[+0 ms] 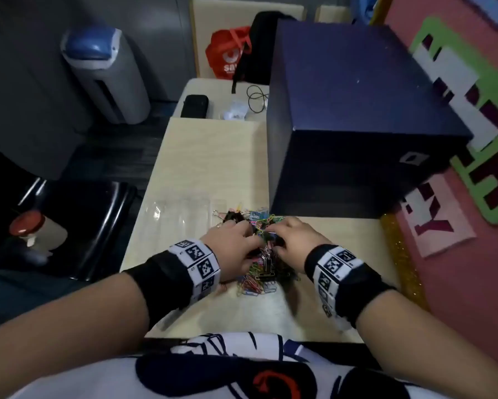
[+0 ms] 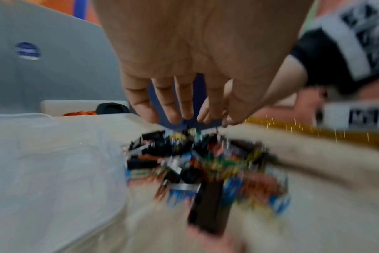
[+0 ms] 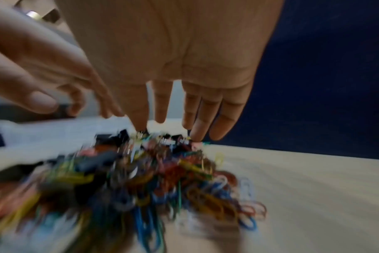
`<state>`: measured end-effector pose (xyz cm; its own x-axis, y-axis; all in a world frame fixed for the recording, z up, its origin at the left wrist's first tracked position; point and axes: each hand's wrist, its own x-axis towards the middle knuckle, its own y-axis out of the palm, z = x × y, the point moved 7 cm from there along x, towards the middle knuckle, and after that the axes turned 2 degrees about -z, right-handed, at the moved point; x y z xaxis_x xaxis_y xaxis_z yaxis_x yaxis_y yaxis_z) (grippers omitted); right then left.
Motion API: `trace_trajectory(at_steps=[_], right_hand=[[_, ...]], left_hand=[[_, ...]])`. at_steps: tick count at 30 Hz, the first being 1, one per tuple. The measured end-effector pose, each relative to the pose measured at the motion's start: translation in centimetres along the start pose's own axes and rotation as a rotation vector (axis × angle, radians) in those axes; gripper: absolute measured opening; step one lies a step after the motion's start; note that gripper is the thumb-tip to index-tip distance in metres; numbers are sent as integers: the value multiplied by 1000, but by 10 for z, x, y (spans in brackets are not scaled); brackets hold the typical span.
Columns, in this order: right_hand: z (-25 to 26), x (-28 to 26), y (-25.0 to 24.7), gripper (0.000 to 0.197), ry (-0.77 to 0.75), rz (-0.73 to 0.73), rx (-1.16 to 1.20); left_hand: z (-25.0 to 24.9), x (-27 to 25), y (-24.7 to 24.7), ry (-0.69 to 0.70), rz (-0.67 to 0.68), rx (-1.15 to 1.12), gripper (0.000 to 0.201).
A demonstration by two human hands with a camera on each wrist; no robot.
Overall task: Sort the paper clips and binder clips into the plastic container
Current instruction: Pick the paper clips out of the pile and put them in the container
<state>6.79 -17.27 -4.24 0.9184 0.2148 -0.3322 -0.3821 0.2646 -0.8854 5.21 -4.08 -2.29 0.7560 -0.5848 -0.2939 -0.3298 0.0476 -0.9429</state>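
Sorting looked barely begun: the clear plastic container (image 1: 181, 214) sat just left of the fingers, seemingly with nothing in it. Next move likely called for singling one clip out of the tangle. Left hand (image 1: 233, 243) hovered over the heap of paper clips and binder clips (image 1: 259, 254), fingers (image 2: 162, 106) loosely extended, tips down. Right hand (image 1: 294, 240) likewise, fingers (image 3: 206, 116) spread, tips touching the heap. Neither plainly gripped anything.
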Motion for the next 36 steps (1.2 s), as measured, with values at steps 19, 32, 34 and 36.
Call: trace_trajectory(at_steps=[19,32,34,36], right_hand=[[-55,-4,-20,28,234,-68,-78],[-44,-7,-1,24,105,-44,49],[-56,-9,-9,19,184,-111,91],[-66,-10,-15,14,249,-163,90]], left_hand=[[20,32,-6,-138,-72,-131,16],[-26,73,0,31,69,118,41],[-29,78,6,28,160,171,48],[-33,81,8,23,191,177,46]])
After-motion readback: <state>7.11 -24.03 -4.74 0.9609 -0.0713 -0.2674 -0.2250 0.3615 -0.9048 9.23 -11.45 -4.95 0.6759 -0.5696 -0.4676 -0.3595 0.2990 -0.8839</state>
